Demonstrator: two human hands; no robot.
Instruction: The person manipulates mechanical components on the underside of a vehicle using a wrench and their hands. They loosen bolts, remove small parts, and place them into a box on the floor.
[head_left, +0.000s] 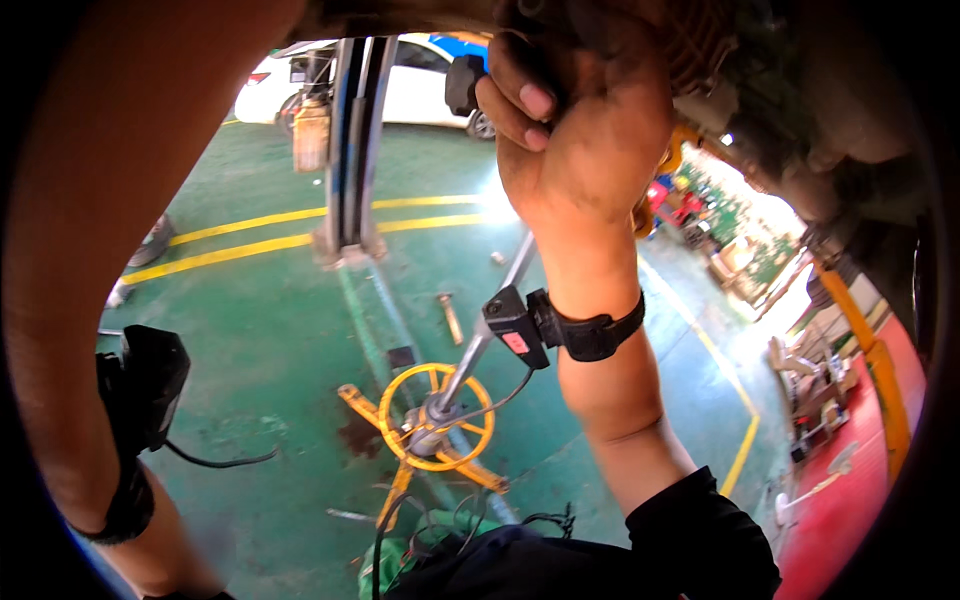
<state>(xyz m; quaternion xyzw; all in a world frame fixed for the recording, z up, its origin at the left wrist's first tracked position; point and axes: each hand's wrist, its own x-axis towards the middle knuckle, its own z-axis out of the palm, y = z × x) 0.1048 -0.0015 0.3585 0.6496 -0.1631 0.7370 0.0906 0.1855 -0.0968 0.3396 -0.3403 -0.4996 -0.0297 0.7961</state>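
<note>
My right hand [590, 140] is raised at the upper middle, fingers curled inward beneath a dark car underside [700, 40]. What the fingers hold is lost in the shadow. Beside the fingertips is a black blocky piece [464, 85]; whether it is part of the held thing I cannot tell. A black strap with a small box [515, 325] circles my right wrist. Along the left edge my left forearm [60, 300] reaches up, wearing a similar black box [152, 385]; the left hand itself is out of the picture.
Below stands a yellow wheel-topped stand [437, 415] with a grey pole [495, 320]. A hammer-like tool [451, 318] lies on the green floor. A lift post [357, 150] rises ahead, with a white car [420, 85] behind. Yellow lift arm [870, 350] and clutter [815, 390] are right.
</note>
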